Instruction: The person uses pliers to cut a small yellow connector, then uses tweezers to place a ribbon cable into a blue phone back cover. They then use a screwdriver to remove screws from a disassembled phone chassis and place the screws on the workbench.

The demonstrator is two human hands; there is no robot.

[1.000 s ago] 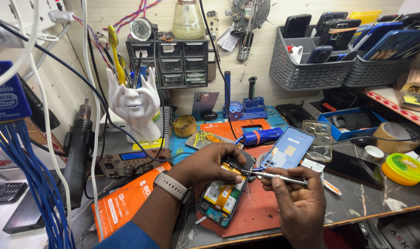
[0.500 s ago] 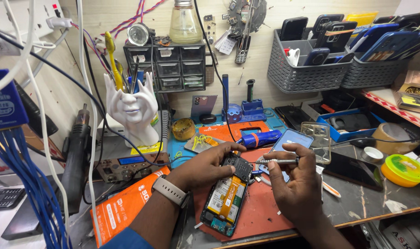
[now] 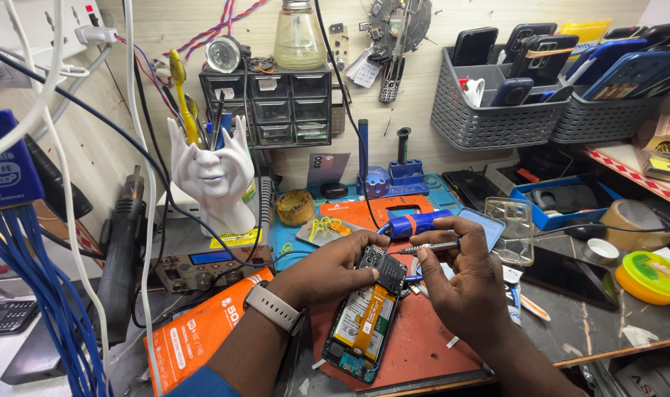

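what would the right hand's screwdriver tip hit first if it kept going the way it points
Probably the left hand: the screwdriver in the right hand points leftward just above the opened phone, though depth is hard to judge.

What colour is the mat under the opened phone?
Brick red mat, seen in the head view, beneath the opened phone.
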